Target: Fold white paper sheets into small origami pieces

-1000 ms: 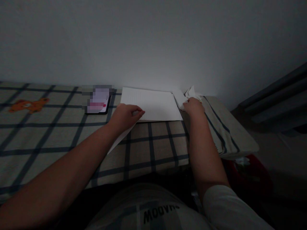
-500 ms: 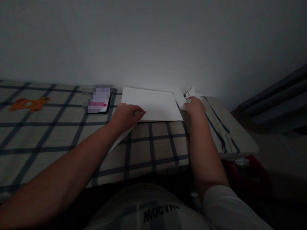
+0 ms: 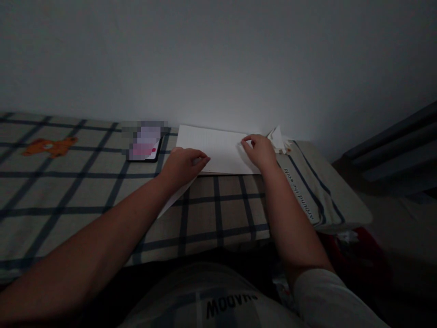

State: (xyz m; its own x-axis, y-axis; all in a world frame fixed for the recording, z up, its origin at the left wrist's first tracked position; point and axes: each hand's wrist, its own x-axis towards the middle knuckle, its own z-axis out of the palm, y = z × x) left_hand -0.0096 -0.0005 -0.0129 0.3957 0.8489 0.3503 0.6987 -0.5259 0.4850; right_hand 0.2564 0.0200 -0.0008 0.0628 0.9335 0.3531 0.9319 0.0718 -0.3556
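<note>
Head view, dim light: my left hand (image 3: 182,165) is resting on the near-left edge of the white paper sheet (image 3: 218,148), fingers curled together, pinning it. My right hand (image 3: 260,151) is pinching the sheet's far-right part. The sheet is lying on the checked cloth (image 3: 85,191), beside a phone (image 3: 143,146).

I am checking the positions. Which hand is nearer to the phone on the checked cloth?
Left. The left hand rests on the white paper's near left corner, just right of the phone. The right hand lies across the paper, at its right edge.
</note>
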